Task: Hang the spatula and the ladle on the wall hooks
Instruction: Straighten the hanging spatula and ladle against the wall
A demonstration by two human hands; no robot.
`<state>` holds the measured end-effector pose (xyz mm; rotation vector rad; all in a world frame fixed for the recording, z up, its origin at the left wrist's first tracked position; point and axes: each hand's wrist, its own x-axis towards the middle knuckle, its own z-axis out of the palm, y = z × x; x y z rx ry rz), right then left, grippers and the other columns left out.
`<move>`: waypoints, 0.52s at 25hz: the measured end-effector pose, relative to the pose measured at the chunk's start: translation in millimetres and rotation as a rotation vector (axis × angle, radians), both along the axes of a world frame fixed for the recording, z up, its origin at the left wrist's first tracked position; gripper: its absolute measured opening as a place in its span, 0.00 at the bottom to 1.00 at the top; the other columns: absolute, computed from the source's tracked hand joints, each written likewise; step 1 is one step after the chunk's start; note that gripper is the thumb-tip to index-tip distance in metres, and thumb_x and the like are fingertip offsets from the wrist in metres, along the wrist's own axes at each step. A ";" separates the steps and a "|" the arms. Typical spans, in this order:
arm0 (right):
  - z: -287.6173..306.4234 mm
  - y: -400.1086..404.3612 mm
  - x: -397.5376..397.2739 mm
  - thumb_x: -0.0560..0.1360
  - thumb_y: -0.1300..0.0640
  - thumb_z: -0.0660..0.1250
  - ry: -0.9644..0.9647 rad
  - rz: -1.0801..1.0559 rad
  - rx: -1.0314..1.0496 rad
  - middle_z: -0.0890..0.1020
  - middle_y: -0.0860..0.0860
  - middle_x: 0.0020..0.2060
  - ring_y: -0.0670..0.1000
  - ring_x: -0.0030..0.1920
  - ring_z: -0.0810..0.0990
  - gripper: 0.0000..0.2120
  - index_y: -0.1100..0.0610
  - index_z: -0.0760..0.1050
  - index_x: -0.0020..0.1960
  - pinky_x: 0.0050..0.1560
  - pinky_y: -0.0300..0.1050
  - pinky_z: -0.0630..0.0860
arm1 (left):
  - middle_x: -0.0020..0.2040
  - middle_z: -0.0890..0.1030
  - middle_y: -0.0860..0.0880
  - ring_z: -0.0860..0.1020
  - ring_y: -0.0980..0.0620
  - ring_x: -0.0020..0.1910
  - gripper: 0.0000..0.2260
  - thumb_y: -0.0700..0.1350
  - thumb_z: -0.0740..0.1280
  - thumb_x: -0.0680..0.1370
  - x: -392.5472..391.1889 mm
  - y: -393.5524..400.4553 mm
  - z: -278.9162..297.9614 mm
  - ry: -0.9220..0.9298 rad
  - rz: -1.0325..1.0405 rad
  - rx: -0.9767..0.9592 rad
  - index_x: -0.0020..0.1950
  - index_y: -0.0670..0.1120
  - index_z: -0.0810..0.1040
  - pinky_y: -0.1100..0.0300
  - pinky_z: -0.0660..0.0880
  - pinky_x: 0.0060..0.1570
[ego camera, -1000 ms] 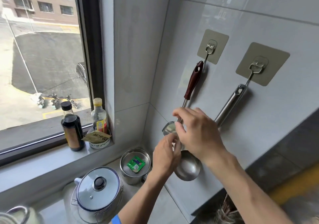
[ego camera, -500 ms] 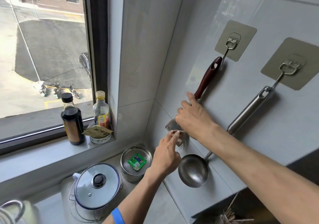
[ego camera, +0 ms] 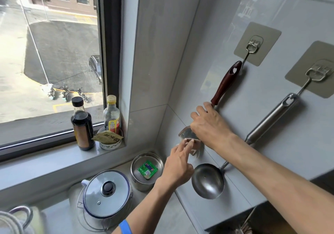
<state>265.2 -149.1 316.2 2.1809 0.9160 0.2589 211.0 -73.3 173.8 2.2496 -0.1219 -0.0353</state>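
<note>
The spatula has a dark red-brown handle and hangs from the left wall hook, slanting down to the left along the tile. My right hand lies over its metal neck just below the handle and hides that part. My left hand reaches up from below, and its fingertips pinch the lower edge of the steel blade. The steel ladle hangs from the right wall hook beside it. Its bowl rests against the wall just right of my left hand, and neither hand touches it.
On the counter in the corner stand a pot with a glass lid and a steel container holding a green packet. A dark sauce bottle, a yellow-capped bottle and a small bowl stand on the window sill.
My right hand has moved up from in front of the ladle's bowl to the spatula's neck, uncovering the ladle. My left hand stays at the blade. The view has shifted left.
</note>
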 end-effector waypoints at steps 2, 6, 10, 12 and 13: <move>-0.3 -0.2 -0.7 0.75 0.62 0.58 0.000 -0.002 0.003 0.80 0.57 0.50 0.61 0.55 0.72 0.12 0.57 0.80 0.48 0.64 0.62 0.63 | 0.80 0.58 0.50 0.61 0.41 0.75 0.40 0.36 0.61 0.67 0.7 1.6 -1.0 0.001 -0.009 0.004 0.78 0.54 0.56 0.41 0.69 0.69; -0.3 1.9 -0.4 0.75 0.62 0.58 -0.007 -0.001 -0.010 0.81 0.57 0.50 0.61 0.55 0.73 0.11 0.56 0.80 0.47 0.63 0.63 0.64 | 0.80 0.58 0.51 0.61 0.41 0.75 0.40 0.36 0.60 0.66 1.7 2.4 -0.2 -0.005 -0.009 0.003 0.77 0.55 0.56 0.40 0.71 0.68; -2.1 1.0 -0.4 0.74 0.62 0.58 -0.014 0.009 -0.022 0.81 0.58 0.49 0.62 0.55 0.73 0.11 0.57 0.80 0.47 0.65 0.64 0.63 | 0.80 0.58 0.51 0.60 0.41 0.75 0.40 0.35 0.61 0.67 0.6 0.4 -0.9 -0.012 -0.012 0.007 0.77 0.54 0.56 0.40 0.71 0.67; -2.6 1.7 0.5 0.75 0.62 0.58 -0.019 0.014 -0.038 0.81 0.59 0.50 0.63 0.55 0.74 0.13 0.58 0.81 0.48 0.69 0.66 0.59 | 0.79 0.58 0.51 0.61 0.42 0.75 0.40 0.36 0.61 0.66 1.9 0.7 -1.9 -0.020 -0.005 0.013 0.77 0.55 0.56 0.41 0.72 0.66; -1.9 2.6 0.3 0.75 0.62 0.57 -0.014 0.019 -0.036 0.81 0.59 0.50 0.63 0.56 0.74 0.13 0.58 0.81 0.49 0.72 0.66 0.56 | 0.79 0.59 0.51 0.62 0.42 0.74 0.40 0.36 0.60 0.66 2.1 0.9 -2.6 -0.023 -0.003 0.015 0.77 0.55 0.57 0.41 0.72 0.65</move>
